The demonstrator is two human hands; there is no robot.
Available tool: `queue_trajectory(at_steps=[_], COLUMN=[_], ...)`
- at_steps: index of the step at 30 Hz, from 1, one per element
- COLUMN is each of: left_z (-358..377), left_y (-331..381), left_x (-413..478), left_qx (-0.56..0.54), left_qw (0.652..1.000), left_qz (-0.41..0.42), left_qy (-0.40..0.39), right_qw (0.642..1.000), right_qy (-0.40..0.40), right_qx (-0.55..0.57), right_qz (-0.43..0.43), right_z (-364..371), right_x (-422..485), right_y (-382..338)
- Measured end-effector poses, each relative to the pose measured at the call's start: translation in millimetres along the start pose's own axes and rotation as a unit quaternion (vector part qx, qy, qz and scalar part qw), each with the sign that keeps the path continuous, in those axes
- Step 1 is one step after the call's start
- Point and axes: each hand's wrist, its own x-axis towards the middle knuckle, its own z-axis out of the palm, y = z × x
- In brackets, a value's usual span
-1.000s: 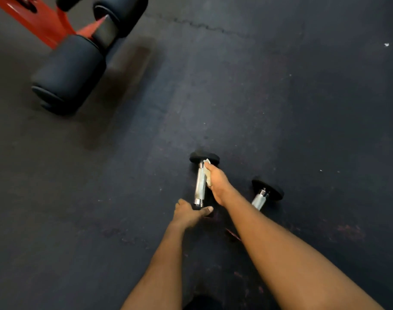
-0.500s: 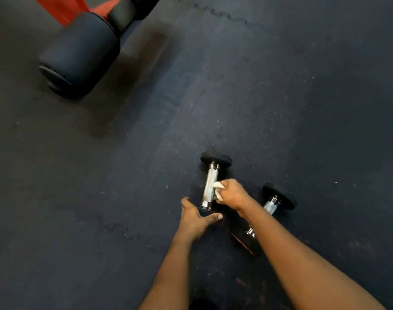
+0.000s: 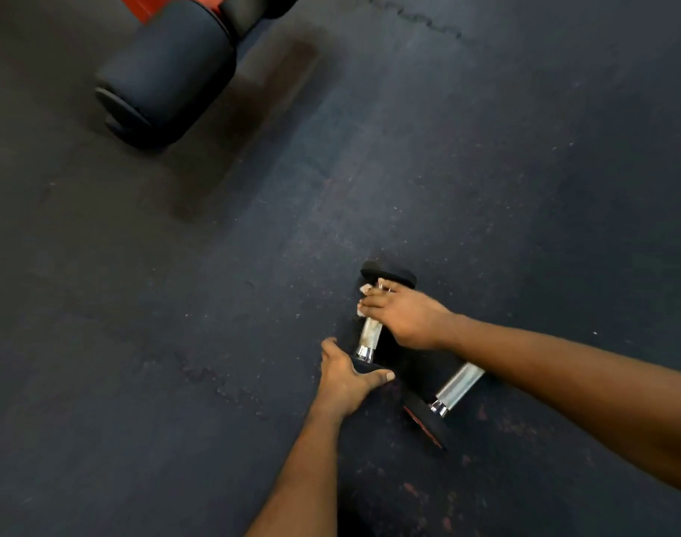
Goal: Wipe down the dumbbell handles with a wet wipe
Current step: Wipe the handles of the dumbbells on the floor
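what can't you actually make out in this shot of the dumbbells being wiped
Head view only.
1. Wet wipe: mostly under the right hand; only white corners show.
2. First dumbbell handle: far part covered by that hand.
3. Its near head: mostly under the left hand.
4. Second dumbbell: far end behind the right forearm.
5. Orange frame: cut off by the top edge.

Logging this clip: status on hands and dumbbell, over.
Right hand wraps wet wipe round far end of handle. Left hand grips near weight head. Second dumbbell lies beside, under right forearm, not blocking.
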Motion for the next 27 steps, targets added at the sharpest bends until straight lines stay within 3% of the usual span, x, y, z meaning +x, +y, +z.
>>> queue_trajectory(at_steps=[3, 7, 11, 14, 18, 22, 27], left_z=[1.8, 4.4, 2.3, 3.0, 2.6, 3.7, 4.0], left_y=[2.6, 3.4, 4.6, 4.0, 4.3, 7.9, 4.8], left_x=[-4.7, -7.1, -8.3, -8.5, -7.9, -10.2, -7.2], left_qx=[-0.008, -0.006, -0.006, -0.008, -0.004, -0.005, -0.001], left_qw=[1.000, 1.000, 1.000, 1.000, 1.000, 1.000, 1.000], left_qz=[-0.001, -0.004, -0.010, -0.013, -0.017, 0.002, 0.001], left_qy=[0.009, 0.019, 0.010, 0.013, 0.016, 0.017, 0.011], right_qw=[0.996, 0.996, 0.994, 0.994, 0.987, 0.987, 0.988], right_qy=[-0.058, -0.013, -0.078, -0.051, -0.073, -0.017, 0.013], right_qx=[0.016, -0.085, -0.056, -0.093, -0.138, -0.144, -0.093], right_qz=[-0.073, -0.015, -0.057, -0.006, -0.046, 0.074, 0.121], right_z=[17.4, 0.0, 0.3, -9.5, -3.1, -12.1, 3.8], right_x=[11.2, 21.4, 23.7, 29.8, 28.5, 16.6, 0.5], right_y=[-15.3, -7.1, -34.5, -26.7, -38.6, -18.6, -22.2])
